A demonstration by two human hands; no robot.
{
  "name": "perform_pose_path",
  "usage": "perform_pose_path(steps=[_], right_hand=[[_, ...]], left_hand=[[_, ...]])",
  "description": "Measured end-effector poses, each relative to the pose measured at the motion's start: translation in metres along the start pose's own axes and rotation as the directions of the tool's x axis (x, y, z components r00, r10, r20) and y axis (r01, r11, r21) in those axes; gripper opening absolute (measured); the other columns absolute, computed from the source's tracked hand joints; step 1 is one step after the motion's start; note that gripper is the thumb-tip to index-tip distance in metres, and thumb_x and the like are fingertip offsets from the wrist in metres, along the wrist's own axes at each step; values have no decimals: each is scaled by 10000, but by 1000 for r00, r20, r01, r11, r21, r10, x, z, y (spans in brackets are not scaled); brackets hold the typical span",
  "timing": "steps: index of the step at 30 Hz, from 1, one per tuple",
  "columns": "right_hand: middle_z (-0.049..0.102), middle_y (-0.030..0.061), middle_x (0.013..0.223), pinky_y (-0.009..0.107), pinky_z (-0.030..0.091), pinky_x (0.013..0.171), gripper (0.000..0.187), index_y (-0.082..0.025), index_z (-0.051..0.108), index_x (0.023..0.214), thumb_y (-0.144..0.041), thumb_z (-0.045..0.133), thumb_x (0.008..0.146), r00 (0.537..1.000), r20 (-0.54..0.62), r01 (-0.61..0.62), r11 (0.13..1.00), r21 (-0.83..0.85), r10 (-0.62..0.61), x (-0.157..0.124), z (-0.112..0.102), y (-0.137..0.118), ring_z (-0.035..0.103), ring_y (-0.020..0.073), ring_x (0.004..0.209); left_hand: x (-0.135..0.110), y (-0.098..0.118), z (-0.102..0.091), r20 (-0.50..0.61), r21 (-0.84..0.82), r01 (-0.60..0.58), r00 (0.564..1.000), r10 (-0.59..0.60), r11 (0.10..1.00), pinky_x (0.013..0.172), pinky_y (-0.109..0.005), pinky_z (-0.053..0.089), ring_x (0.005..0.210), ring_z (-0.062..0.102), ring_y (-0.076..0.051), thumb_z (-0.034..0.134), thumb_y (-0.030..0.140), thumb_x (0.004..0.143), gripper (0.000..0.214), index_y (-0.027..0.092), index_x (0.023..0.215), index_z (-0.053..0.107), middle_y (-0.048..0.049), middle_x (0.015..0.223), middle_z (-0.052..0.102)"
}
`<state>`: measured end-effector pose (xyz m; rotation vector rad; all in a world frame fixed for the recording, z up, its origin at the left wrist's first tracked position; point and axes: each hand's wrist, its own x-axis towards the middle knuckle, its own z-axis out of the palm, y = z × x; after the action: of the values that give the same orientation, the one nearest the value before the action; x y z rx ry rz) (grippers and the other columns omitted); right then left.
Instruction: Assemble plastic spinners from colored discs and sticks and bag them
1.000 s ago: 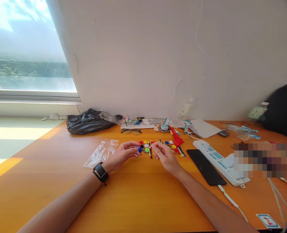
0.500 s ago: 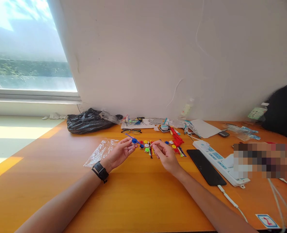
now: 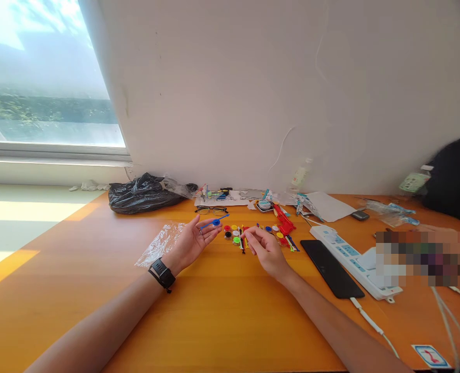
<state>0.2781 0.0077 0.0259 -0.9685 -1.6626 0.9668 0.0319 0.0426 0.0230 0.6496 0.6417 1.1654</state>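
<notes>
My left hand [image 3: 189,242] is palm up with its fingers outstretched. At its fingertips rests a blue propeller [image 3: 216,222], a round hub with a long thin blade slanting up to the right. The fingers of my right hand [image 3: 266,248] are pressed together in a pinch; what they hold, if anything, I cannot make out. Just beyond the hands lie several small coloured discs [image 3: 236,240] and thin coloured plastic sticks [image 3: 292,243]. Behind the right hand is a red plastic launcher-like piece [image 3: 284,220].
A clear plastic wrapper [image 3: 157,246] lies left of my left hand. Farther back are glasses [image 3: 211,210] and a black plastic bag [image 3: 148,194]. To the right lie a black phone [image 3: 331,268] on a cable and a white power strip [image 3: 350,259]. Another person's hand [image 3: 443,235] is at the far right.
The propeller's blade has turned from slanting down to the right to slanting up to the right. My left thumb has moved away from the hub. My right hand has hardly moved.
</notes>
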Motion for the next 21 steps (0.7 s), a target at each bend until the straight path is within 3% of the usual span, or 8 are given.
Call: perform_pose_path(steps=[2,4,9,12,15,18,21], right_hand=[[471,-31,654,276,329,559,401,-190,657,945,-567,551,1028,1000,3,-2,1000,-7,2,0,0,1,430,137,591],[466,-31,648,277,330,556,411,-191,660,940,-577,547,1025,1000,7,-8,1000,-18,8,0,0,2,429,139,586],[513,-14,681,281,349,565,402,-197,658,911,-571,557,1016,1000,-6,15,995,-96,-16,0,0,4,471,152,610],[543,-12,673,286,346,563,336,-206,659,912,-512,572,1018,998,-38,38,976,-216,-47,1,-1,8,481,158,603],[558,-13,653,294,353,570,234,-217,681,962,-428,591,1006,996,-44,55,922,-384,-78,1,-2,12,499,169,589],[605,14,723,313,411,655,142,-218,706,997,-328,620,967,992,-23,89,829,-551,-122,2,-3,15,568,200,685],[651,48,837,354,455,769,125,-214,719,1022,-259,639,938,988,21,132,758,-639,-154,2,-4,16,605,238,832]], left_hand=[[-2,2,1,4,5,13,1000,-13,1000,1126,-361,519,1183,702,-277,598,588,976,525,91,1046,752,-193,1150,762],[-4,4,4,-12,54,-11,1000,11,998,1098,-360,533,1139,713,-272,633,604,949,527,95,1020,752,-181,1127,760],[-9,0,9,12,391,-154,987,163,907,934,-342,575,938,728,-214,883,396,782,352,143,973,728,-99,1012,752],[-8,-4,6,85,639,-215,974,211,738,809,-333,566,837,714,-213,899,386,748,361,151,968,735,-95,968,758],[-6,-8,0,194,818,-306,944,266,487,713,-312,506,773,672,-217,825,438,799,286,172,870,747,-86,871,759],[-7,-10,-4,265,904,-347,914,308,250,640,-294,400,662,584,-193,738,428,862,252,197,764,725,-52,736,723],[-10,-10,-4,308,927,-353,910,278,126,625,-300,329,598,521,-181,669,395,904,287,205,691,700,-40,663,681]])
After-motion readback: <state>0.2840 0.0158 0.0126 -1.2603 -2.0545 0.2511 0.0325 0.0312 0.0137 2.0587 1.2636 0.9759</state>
